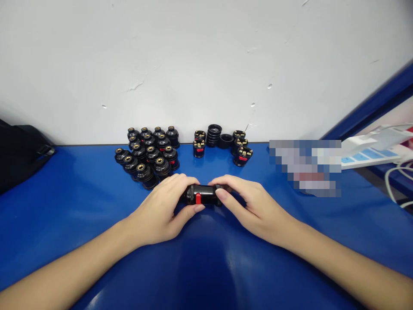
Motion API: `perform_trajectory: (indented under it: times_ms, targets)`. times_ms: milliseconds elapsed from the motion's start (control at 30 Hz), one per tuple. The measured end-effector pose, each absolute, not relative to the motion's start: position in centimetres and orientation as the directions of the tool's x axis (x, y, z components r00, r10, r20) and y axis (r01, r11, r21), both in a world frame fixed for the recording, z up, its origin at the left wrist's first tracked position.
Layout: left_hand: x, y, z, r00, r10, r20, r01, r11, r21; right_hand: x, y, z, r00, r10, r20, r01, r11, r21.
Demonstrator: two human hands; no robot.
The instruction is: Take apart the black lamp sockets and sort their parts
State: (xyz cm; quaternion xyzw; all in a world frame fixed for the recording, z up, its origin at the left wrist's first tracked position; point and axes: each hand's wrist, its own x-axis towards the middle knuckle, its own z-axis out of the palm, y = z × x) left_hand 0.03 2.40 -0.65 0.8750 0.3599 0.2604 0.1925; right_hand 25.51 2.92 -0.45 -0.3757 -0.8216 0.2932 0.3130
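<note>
Between my hands a black lamp holder (207, 194) with a red switch lies on its side, just above or on the blue table; I cannot tell which. My left hand (163, 211) is closed round its left end, the thumb below the red switch. My right hand (258, 211) grips its right end with thumb and fingers. Beyond my left hand stands a cluster of several assembled black lamp holders (151, 153) with brass threaded tops. Farther back are open lamp holder bodies (199, 148) showing metal contacts, and more such bodies (242, 156) to the right.
A stack of black threaded rings (214, 135) and a loose black ring (226, 141) stand by the white wall (193, 64). At right are a pixelated patch (306, 170), a white power strip (371, 155) with cables and a blue frame bar (371, 101). A black bag (22, 155) sits left.
</note>
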Motion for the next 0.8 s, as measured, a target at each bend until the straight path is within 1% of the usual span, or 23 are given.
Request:
perform_trajectory:
  times_ms: [167, 267, 333, 500, 533, 600, 700, 800]
  targets:
    - [-0.03, 2.39, -0.62, 0.573, 0.762, 0.300, 0.573, -0.635, 0.518, 25.83, 3.26, -0.77, -0.547, 0.716, 0.433, 0.288, 0.647, -0.706]
    - [-0.02, 2.40, -0.63, 0.567, 0.763, 0.310, 0.572, -0.635, 0.519, 25.85, 3.22, -1.02, -0.563, 0.658, 0.499, 0.258, 0.714, -0.651]
    - [0.01, 2.37, -0.61, 0.572, 0.756, 0.318, 0.569, -0.645, 0.510, 25.75, 3.14, -1.13, -0.566, 0.663, 0.490, 0.282, 0.714, -0.641]
    - [0.03, 2.32, -0.55, 0.584, 0.738, 0.339, 0.565, -0.669, 0.483, 25.59, 3.13, -1.30, -0.540, 0.785, 0.304, 0.332, 0.531, -0.780]
    - [0.04, 2.35, -0.57, 0.583, 0.739, 0.337, 0.568, -0.668, 0.481, 25.63, 3.19, -1.33, -0.534, 0.796, 0.286, 0.333, 0.508, -0.794]
    - [0.04, 2.42, -0.62, 0.573, 0.751, 0.329, 0.580, -0.655, 0.484, 25.74, 3.34, -1.35, -0.524, 0.793, 0.311, 0.317, 0.520, -0.793]
    - [0.03, 2.46, -0.67, 0.541, 0.778, 0.319, 0.603, -0.623, 0.498, 25.87, 3.48, -1.25, -0.530, 0.737, 0.420, 0.279, 0.619, -0.734]
    - [-0.02, 2.37, -0.66, 0.517, 0.798, 0.310, 0.618, -0.599, 0.510, 25.92, 3.51, -1.12, -0.514, 0.708, 0.485, 0.279, 0.672, -0.686]
